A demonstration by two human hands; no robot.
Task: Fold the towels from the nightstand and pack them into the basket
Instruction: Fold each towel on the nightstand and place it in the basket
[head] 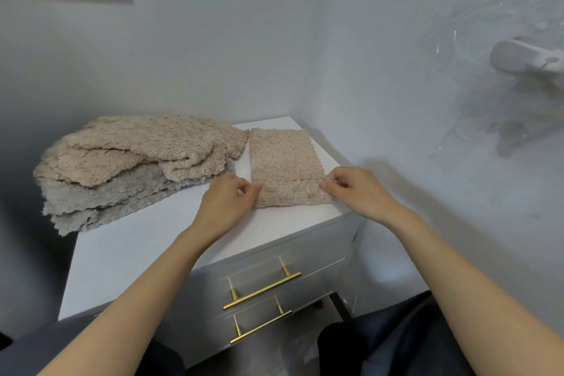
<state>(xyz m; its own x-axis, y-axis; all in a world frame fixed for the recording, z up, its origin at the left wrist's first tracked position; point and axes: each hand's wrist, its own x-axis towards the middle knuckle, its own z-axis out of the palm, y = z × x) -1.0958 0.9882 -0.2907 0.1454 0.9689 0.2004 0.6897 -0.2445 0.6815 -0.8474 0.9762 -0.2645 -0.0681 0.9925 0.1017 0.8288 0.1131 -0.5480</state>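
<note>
Folding is the step in hand: a narrow beige towel (285, 165) lies flat on the white nightstand (137, 247), a long strip running from the near edge of the top toward the back corner at about 1 o'clock from where the person sits. The left hand (227, 195) pinches the strip's near corner on the 9 o'clock side, and the right hand (354, 189) pinches the opposite near corner on the 3 o'clock side, thumb and fingertips closed on the fluffy edge with a small ruffle of cloth between them. To my eye the lengthwise fold is done and the crosswise one is about to start, so the task looks early. Off at 10 o'clock a loose pile of towels (137, 156) waits, beige ones heaped on grey, overhanging the far left edge. No basket shows anywhere from here. The next move, I'd judge, calls for lifting both corners together and carrying them toward 12 o'clock to meet the far edge, keeping them level so the soft pile does not skew or bunch, then smoothing the fold flat.
</note>
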